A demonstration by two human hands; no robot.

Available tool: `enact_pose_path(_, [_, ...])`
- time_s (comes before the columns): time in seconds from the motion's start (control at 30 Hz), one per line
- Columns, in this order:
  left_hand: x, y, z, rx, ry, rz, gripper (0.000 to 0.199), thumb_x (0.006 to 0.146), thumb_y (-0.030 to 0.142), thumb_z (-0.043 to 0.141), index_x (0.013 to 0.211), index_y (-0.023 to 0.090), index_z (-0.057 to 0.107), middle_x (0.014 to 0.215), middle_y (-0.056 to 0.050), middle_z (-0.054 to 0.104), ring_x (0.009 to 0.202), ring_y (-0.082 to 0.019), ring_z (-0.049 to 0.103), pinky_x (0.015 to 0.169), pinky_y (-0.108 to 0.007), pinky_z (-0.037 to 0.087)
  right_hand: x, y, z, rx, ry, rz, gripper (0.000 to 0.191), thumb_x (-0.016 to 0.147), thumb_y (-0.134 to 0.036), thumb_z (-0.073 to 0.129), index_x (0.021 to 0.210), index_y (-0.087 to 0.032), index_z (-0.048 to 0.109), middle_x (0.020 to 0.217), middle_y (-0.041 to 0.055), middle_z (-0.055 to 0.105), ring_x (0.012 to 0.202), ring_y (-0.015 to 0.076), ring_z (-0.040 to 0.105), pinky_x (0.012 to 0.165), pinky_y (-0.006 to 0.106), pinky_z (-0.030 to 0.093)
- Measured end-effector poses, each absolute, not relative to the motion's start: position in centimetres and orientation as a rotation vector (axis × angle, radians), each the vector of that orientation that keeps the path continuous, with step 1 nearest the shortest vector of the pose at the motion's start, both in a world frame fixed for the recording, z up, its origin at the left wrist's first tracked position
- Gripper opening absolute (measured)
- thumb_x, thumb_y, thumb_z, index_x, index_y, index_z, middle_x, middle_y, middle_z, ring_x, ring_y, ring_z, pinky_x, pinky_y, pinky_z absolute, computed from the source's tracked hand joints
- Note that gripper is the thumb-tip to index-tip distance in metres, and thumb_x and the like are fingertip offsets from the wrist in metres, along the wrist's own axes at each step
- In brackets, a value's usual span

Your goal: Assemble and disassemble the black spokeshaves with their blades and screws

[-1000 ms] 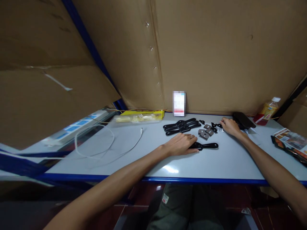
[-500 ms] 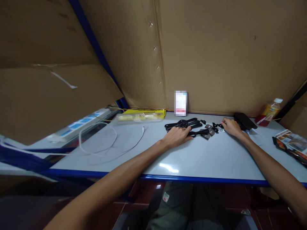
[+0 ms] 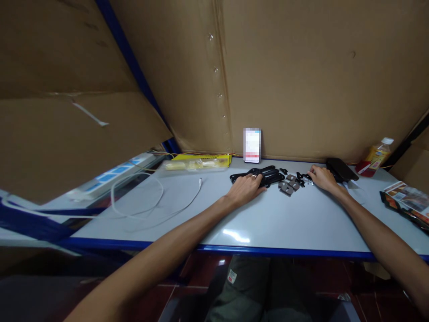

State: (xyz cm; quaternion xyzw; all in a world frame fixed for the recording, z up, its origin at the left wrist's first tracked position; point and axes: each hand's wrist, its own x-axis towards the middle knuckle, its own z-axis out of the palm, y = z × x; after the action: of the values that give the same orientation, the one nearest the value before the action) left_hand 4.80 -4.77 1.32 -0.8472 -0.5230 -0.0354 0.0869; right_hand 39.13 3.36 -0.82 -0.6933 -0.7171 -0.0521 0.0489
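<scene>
Several black handles (image 3: 270,174) — slim, glossy

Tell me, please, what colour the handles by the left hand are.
The handles are black; the head view, the only one, shows this best.

1 phone (image 3: 252,145), 1 capped bottle (image 3: 376,156), looped white cable (image 3: 163,191).

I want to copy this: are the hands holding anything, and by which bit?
Left hand covers part of the black tools; right hand is beside small parts. Whether either grips anything cannot be told.
</scene>
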Motion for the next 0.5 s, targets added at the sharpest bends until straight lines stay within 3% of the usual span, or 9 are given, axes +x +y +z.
enact_pose_path(0.5, [4.63,-4.14,0.66,-2.524,-1.467,-0.167,0.035,0.103,0.048,0.057,0.114,0.014,0.063,0.116,-0.016,0.071,0.113,-0.03,0.065,0.084,-0.035,0.051,39.05,3.33,-0.91,-2.098,-2.167,-0.165,0.037,0.105,-0.046,0.046,0.119,-0.021,0.07,0.114,0.0162,0.077,0.101,0.0313,0.072,0.077,0.033,0.043])
